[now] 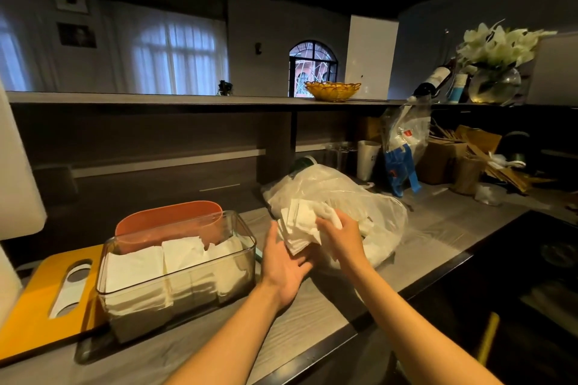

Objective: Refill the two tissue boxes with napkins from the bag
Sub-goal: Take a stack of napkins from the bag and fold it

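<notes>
1. The bench [312, 316] carried everything you needed: the clear tissue box [175, 262] sat to the left of your hands, already holding white napkins in rows, with the orange tissue box [162, 222] just behind it, touching or nearly so.
2. The plastic bag [353, 197] lay to the right of the boxes, its mouth towards you — so the carry ahead ran leftward, and your left hand was the nearer one to the clear box.
3. The stack of napkins [300, 222] was at the bag's mouth, between your two hands.
4. Your right hand [341, 237] reached in from the right, palm down, fingers curled round the top of the stack.
5. Your left hand [284, 266] lay palm up — fingers straight, supporting the stack from beneath and gripping nothing.
</notes>
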### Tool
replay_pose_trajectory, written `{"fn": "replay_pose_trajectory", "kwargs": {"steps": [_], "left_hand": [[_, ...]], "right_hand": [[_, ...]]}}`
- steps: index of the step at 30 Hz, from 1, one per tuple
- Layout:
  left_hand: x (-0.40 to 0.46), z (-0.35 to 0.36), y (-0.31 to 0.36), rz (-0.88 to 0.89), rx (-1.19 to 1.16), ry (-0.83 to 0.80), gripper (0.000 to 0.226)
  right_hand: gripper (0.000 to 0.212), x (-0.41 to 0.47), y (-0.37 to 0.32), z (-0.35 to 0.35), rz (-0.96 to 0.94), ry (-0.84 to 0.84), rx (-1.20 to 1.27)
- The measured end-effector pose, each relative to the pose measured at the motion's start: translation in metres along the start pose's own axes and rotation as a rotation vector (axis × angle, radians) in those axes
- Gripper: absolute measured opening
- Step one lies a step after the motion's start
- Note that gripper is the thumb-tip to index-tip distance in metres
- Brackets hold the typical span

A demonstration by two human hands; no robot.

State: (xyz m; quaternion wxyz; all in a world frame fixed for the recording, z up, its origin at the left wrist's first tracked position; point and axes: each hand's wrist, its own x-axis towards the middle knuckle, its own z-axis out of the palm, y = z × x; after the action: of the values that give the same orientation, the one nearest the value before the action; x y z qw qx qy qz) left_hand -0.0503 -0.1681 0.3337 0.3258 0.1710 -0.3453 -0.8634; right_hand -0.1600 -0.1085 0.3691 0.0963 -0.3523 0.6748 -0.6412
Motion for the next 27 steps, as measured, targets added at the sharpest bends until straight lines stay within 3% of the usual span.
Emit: {"fn": "replay_pose_trajectory", "kwargs": {"steps": [3, 12, 16, 20, 23, 27], "left_hand": [[0.005, -0.002, -0.005, 0.056, 0.087, 0.056, 0.064], [0.015, -0.002, -0.003, 0.113, 0.035, 0.258, 0.040], [0.011, -0.003, 0.009, 0.139, -0.050, 0.285, 0.026], [0.010, -0.003, 0.009, 0.079, -0.099, 0.301, 0.035], [0.010, -0.003, 0.010, 0.054, -0.081, 0.286, 0.036], [0.012, -0.002, 0.013, 0.000, -0.057, 0.265, 0.034]], "right_hand": [[0.007, -0.005, 0.011, 0.008, -0.074, -0.016, -0.062], [0.025, -0.011, 0.025, 0.012, -0.177, -0.136, -0.091], [0.030, -0.007, 0.026, 0.007, -0.140, 0.066, 0.001], [0.022, -0.005, 0.025, -0.001, -0.047, 0.285, 0.176], [0.020, -0.007, 0.022, -0.006, 0.000, 0.290, 0.394], [0.023, -0.005, 0.005, -0.010, -0.006, 0.168, 0.516]]}}
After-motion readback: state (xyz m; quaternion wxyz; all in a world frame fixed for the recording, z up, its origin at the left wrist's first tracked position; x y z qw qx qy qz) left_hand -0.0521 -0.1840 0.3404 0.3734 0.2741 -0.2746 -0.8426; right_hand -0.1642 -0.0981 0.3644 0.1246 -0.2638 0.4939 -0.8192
